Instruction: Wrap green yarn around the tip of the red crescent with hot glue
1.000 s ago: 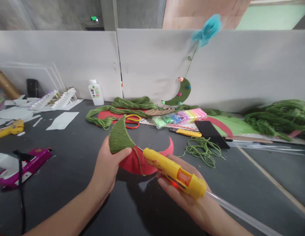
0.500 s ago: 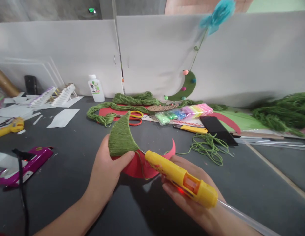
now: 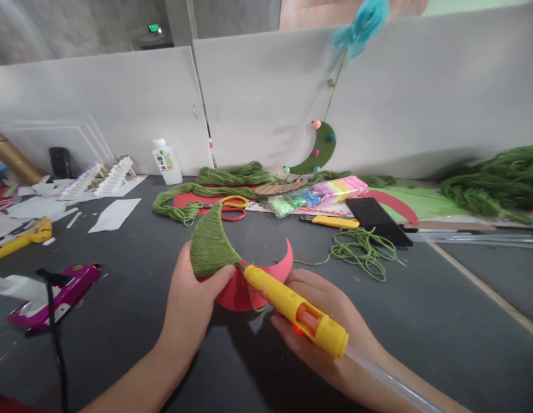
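Note:
A red crescent cutout (image 3: 280,268) has its upper left part wrapped in green yarn (image 3: 211,244). My left hand (image 3: 195,287) grips it at the left, thumb lying across the front near the edge of the wrapping. In my right hand (image 3: 320,310) is a yellow hot glue gun (image 3: 287,301), a clear glue stick (image 3: 387,376) sticking out of its back end. Its metal tip points at the crescent where the yarn wrapping ends; whether it touches cannot be made out. A strand hangs over the red face, and yarn runs right to a loose tangle (image 3: 363,252).
Behind lie scissors (image 3: 234,207), a yellow utility knife (image 3: 335,221), bagged colored material (image 3: 320,194) and green yarn skeins (image 3: 234,174). A white bottle (image 3: 167,162) stands by the partition. At left are a magenta device (image 3: 62,295) with a black cord and another yellow tool (image 3: 23,238).
The camera view has shifted slightly. Both hands keep their hold, and the glue gun's tip stays beside the edge of the yarn wrapping, the gun tilting a little more steeply.

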{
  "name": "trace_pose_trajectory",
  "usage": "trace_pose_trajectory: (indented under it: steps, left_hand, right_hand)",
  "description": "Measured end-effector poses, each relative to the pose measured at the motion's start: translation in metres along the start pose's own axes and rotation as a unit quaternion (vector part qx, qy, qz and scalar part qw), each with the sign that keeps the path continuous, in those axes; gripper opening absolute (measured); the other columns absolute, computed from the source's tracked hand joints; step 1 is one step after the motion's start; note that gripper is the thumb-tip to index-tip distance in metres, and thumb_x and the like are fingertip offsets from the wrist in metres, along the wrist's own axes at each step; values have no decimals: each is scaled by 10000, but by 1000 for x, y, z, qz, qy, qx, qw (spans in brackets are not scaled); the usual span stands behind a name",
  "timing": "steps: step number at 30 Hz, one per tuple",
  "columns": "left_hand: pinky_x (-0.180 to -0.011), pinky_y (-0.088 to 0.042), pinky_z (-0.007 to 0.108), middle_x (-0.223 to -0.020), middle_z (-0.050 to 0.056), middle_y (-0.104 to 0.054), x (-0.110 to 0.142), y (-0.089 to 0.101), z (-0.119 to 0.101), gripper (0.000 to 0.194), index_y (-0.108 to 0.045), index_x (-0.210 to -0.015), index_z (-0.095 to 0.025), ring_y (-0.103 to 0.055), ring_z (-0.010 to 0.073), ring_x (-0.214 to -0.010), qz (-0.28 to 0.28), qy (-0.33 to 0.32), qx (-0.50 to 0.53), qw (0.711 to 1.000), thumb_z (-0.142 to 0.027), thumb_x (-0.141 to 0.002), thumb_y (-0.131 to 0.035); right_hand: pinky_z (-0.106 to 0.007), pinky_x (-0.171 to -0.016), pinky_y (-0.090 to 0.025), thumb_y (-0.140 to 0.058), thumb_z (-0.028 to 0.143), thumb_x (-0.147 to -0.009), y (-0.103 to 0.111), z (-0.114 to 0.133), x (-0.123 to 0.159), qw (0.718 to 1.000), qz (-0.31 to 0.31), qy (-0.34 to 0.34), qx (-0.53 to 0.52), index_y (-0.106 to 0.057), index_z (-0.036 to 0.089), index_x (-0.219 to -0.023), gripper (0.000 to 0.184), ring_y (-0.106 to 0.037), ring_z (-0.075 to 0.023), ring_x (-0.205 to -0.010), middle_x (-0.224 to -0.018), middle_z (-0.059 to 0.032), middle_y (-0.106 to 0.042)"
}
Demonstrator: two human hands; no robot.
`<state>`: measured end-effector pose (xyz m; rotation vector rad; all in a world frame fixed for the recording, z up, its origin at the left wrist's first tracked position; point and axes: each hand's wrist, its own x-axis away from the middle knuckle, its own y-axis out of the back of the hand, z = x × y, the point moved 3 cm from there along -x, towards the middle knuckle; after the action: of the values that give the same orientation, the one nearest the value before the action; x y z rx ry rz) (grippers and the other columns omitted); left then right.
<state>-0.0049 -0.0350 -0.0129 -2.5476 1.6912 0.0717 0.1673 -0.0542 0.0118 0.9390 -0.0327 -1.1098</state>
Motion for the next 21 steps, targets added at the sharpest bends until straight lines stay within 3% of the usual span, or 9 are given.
trace_pose_trajectory:
  steps: [8,14,21]
  left_hand:
    - [-753,-488,350,-927,38,-679,1,0,6,448,-581,-1063,-198,-628,212,-820,37,34,62,997,-208,-639,-726]
    - [-739,-487,345,-919,31,-675,3,-1,6,407,-572,-1033,-201,-617,196,-804,51,50,82,994,-185,-658,-730]
    - [-718,-487,337,-894,38,-674,3,-3,5,394,-573,-1025,-178,-610,180,-761,51,57,87,993,-176,-663,-728]
  right_hand:
    - [-226,-568,-392,-534,137,-769,1,-1,-2,1000,2,5,9,-480,197,-689,114,-487,-112,-601,-661,10,-530]
    - [-265,-573,-402,-518,145,-754,-3,-3,2,998,32,-49,35,-507,191,-681,87,-517,-141,-609,-663,-18,-561]
    - [-261,-547,-408,-494,205,-776,-4,-7,3,996,13,-77,49,-530,183,-691,95,-532,-139,-569,-643,-21,-578]
